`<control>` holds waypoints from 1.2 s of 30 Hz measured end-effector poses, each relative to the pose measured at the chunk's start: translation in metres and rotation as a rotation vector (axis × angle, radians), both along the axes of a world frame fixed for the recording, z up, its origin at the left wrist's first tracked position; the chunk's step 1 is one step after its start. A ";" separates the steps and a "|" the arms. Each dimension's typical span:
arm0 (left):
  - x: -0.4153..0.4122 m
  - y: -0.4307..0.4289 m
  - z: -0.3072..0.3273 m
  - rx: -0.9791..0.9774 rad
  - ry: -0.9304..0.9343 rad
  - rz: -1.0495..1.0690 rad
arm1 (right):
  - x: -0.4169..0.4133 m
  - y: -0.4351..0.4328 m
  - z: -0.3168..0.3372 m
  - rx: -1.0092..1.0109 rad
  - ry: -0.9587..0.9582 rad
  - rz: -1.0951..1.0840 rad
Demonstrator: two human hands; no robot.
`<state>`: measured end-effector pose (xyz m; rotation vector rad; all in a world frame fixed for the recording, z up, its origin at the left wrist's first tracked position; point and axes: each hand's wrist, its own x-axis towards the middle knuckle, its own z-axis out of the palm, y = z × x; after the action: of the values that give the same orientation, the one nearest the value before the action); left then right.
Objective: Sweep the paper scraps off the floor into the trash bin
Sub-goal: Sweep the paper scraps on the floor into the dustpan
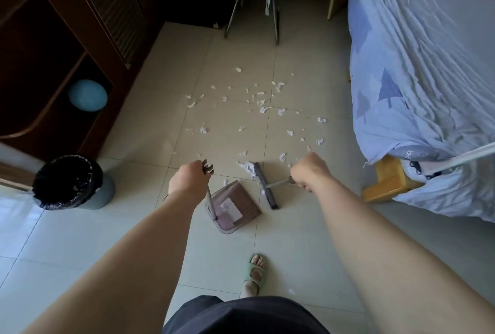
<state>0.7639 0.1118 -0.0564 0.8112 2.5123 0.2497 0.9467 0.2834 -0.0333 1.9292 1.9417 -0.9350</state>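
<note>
Foot: in a green slipper (256,270) on the tiled floor (294,240), nearest the camera.
Dustpan (235,206): brown, resting on the floor ahead of the foot, mouth turned toward the broom, handle upright.
Left hand (184,179): fingers curled tight round the top of the dustpan handle.
Right hand (310,173): fingers wrapped round the broom's thin handle.
Broom head (265,186): dark flat bar on the floor just right of the dustpan; a white clump touches its far end.
Trash bin (69,182): left, black liner, well apart from the dustpan.
Paper scraps (262,108): scattered on the floor beyond the broom, between the wardrobe (53,39) and the bed (417,79).
Chair (251,6): farthest, bedding piled on it.
</note>
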 end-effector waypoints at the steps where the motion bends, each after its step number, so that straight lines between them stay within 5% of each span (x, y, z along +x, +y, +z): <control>1: -0.001 0.000 0.001 -0.004 0.014 0.007 | -0.002 0.004 0.002 0.004 0.010 -0.002; 12: -0.018 -0.024 0.011 -0.010 0.164 0.092 | -0.028 0.025 0.008 0.178 0.021 0.111; 36: -0.047 -0.017 -0.013 0.118 0.013 0.471 | -0.051 0.019 -0.011 0.168 -0.240 0.619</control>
<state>0.7173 0.0950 -0.0693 0.2491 2.6903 0.5527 0.8960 0.3021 -0.0447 1.2853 2.3013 -0.3599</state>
